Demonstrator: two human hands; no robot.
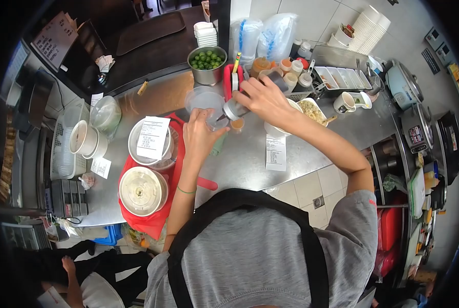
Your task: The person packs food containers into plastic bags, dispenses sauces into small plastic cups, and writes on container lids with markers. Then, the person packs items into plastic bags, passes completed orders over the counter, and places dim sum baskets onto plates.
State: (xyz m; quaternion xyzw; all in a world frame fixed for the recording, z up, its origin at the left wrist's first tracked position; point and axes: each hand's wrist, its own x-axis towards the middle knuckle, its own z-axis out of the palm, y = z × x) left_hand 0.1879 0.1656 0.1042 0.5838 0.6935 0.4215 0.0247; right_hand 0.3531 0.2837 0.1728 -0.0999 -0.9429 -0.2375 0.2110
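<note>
Nearest is a person's grey, soft-looking shirt (250, 251) crossed by black straps (311, 256). Ahead, on the smooth steel table (229, 169), a crinkled red bag (142, 223) lies at the left under a round, pale lidded tub (141, 191) and a second tub with a curling paper receipt (153, 137) on top. Past these, near the middle of the table, the hands meet. The left hand (197, 134) pinches a small clear cup (216, 121) between thumb and fingers. The right hand (263, 100) wraps a squeeze bottle (233, 109), tilted so its narrow tip points to the cup. The cup looks thin, light and easily dented, best held lightly just under its rim. The bottle looks soft-walled and perhaps slick, best gripped round its middle; how full it is cannot be told. Just beside them stands a little tub of orange sauce (237, 124). Farther back are a shiny round metal pot (207, 74) of knobbly green fruit (207, 58), clustered sauce bottles (291, 77) and ribbed stacks of white cups (365, 31).
</note>
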